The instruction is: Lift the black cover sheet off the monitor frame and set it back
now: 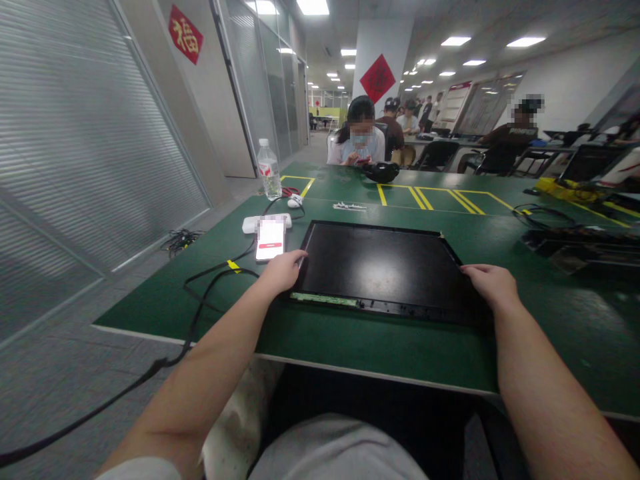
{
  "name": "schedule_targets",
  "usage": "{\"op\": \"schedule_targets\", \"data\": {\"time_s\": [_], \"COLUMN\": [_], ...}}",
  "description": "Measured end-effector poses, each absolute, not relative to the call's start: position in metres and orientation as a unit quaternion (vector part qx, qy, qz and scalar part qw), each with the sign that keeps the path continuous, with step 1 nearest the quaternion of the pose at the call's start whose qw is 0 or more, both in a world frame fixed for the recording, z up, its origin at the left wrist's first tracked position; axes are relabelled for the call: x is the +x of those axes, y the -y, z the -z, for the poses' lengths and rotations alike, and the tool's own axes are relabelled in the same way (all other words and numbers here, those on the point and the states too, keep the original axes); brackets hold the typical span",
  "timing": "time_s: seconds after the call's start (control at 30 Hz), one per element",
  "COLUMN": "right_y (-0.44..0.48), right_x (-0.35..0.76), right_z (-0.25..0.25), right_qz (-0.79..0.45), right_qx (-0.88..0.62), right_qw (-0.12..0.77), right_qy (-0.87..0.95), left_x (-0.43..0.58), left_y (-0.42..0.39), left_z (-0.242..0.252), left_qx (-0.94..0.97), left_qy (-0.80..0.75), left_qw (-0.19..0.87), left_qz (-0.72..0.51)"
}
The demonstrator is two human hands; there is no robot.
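Observation:
A black flat screen panel [380,267] lies face up on the green table [380,347] in front of me, with a strip of green circuit board along its near edge. My left hand [283,270] grips the panel's near left corner, fingers curled over the edge. My right hand [493,285] holds the panel's near right edge, fingers bent around it.
Left of the panel lie a lit phone [271,240], a white charger block [267,221] and black cables [210,287]. A water bottle [269,170] stands at the far left. A seated person [361,140] faces me across the table; more black equipment [575,243] sits right.

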State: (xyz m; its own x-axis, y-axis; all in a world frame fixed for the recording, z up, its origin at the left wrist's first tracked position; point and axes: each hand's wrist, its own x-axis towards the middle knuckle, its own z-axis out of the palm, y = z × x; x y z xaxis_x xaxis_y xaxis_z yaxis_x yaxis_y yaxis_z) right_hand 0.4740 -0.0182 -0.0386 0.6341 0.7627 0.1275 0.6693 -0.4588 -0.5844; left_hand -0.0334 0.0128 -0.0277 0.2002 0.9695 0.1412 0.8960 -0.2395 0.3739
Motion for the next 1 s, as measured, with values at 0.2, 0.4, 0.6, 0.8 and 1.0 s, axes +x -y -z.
{"op": "schedule_targets", "data": {"time_s": [0.2, 0.4, 0.6, 0.8, 1.0], "right_y": [0.015, 0.015, 0.014, 0.013, 0.013], "right_x": [0.476, 0.477, 0.478, 0.481, 0.480], "right_z": [0.041, 0.043, 0.045, 0.047, 0.047], "right_qz": [-0.077, -0.074, -0.074, -0.067, -0.068], "right_qx": [-0.854, -0.849, -0.848, -0.846, -0.846], "right_qw": [0.292, 0.285, 0.285, 0.287, 0.283], "right_qy": [0.424, 0.438, 0.441, 0.444, 0.446], "left_x": [-0.022, -0.023, -0.014, -0.010, -0.011], "left_y": [-0.004, -0.006, -0.007, -0.008, -0.009], "left_z": [0.014, 0.016, 0.014, 0.012, 0.014], "left_qx": [0.721, 0.662, 0.502, 0.412, 0.415], "left_qy": [-0.639, -0.624, -0.582, -0.544, -0.554], "left_qw": [0.164, 0.236, 0.419, 0.488, 0.477], "left_qz": [-0.211, -0.342, -0.483, -0.543, -0.541]}}
